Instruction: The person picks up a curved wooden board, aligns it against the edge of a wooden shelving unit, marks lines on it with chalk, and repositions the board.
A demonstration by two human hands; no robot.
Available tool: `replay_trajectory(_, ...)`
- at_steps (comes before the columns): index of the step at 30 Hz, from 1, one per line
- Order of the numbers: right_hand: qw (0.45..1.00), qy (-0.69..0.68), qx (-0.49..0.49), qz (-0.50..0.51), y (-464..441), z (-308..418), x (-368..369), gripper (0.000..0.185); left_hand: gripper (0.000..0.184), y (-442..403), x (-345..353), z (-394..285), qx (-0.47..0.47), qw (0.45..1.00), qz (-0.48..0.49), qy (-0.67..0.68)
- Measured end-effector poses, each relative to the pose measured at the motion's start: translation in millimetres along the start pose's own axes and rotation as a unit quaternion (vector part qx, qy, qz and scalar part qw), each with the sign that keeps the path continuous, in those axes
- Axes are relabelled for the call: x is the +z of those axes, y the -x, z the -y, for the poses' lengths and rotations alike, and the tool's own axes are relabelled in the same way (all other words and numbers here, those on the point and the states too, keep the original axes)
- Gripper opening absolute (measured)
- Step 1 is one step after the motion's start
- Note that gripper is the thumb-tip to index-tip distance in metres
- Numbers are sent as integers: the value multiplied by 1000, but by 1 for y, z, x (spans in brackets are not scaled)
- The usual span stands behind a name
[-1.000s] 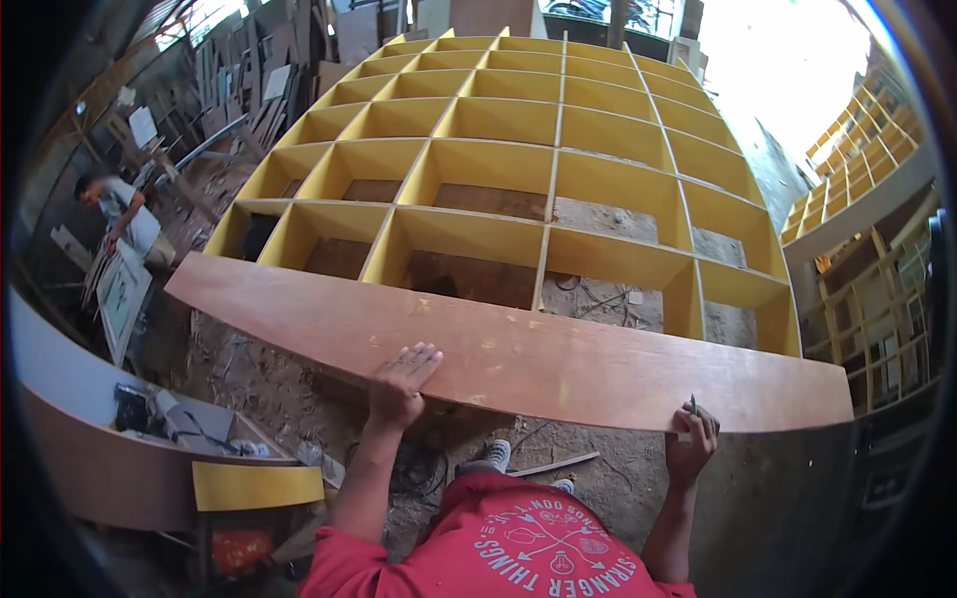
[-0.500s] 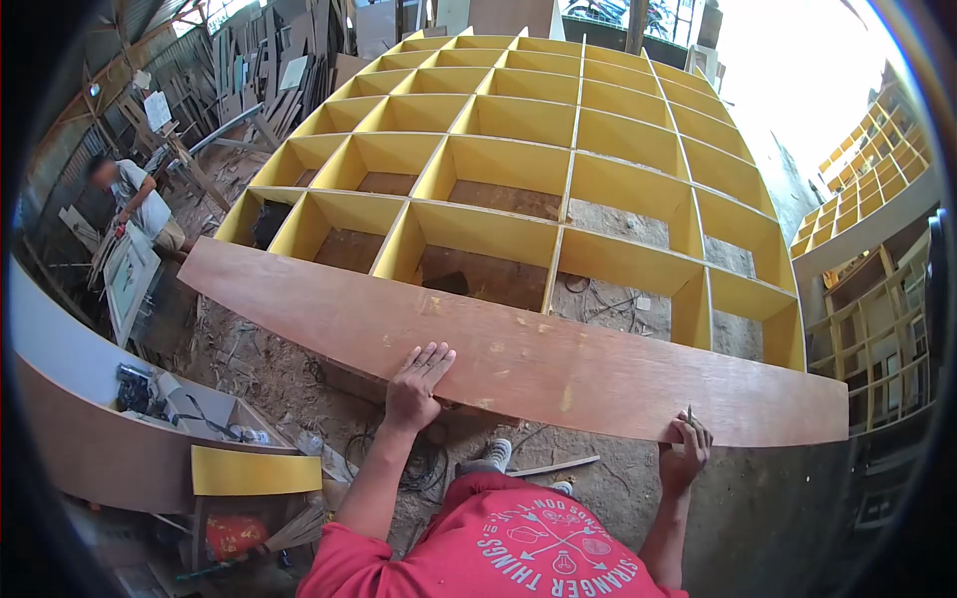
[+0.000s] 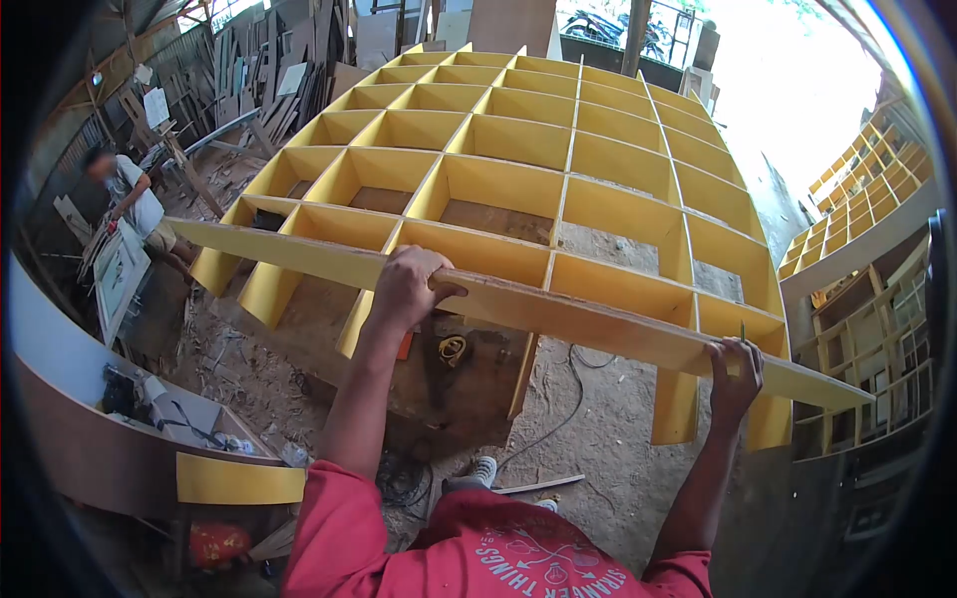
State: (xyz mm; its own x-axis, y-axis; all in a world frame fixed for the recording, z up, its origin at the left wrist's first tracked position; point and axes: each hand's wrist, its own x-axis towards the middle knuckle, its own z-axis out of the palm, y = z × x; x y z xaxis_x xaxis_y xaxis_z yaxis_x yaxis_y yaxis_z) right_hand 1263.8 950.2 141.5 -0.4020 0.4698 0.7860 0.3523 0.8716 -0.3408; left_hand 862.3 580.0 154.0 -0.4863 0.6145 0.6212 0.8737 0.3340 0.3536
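A long plywood board (image 3: pixel 588 324) with a pale yellowish face crosses in front of me, tilted up on its long edge. My left hand (image 3: pixel 409 281) is closed over the board's upper edge left of its middle, thumb to the right. Toward the right end, my right hand (image 3: pixel 736 377) grips the same edge. A thin pencil (image 3: pixel 742 331) sticks up from the right hand's fingers. Directly behind the board is a large yellow grid frame (image 3: pixel 503 189) of open cells; whether the two touch is unclear. The board hides part of the frame's near row.
A person (image 3: pixel 135 199) stands at far left beside a light panel (image 3: pixel 123 269). A curved cabinet piece (image 3: pixel 75 429) sits at lower left. Another yellow grid (image 3: pixel 857 204) stands at right. A cable (image 3: pixel 568 399) and a wood strip (image 3: pixel 543 485) lie on the dirt floor.
The board has gone from lying flat, brown face up, to tilted on edge. My left hand has gone from resting flat on it to gripping its edge; my right hand has moved up and right.
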Motion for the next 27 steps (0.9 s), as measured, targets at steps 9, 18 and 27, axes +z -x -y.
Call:
replay_trajectory(9,1000,0,27,-10,-15,-13,31,19,61,-16,22,31,41,999,-4,-32)
replay_trajectory(18,999,20,10,-25,-12,-17,39,16,58,-18,25,33,45,999,-5,-29)
replay_trajectory(27,999,39,8,-30,-3,-19,42,16,52,-15,19,29,35,999,1,-30)
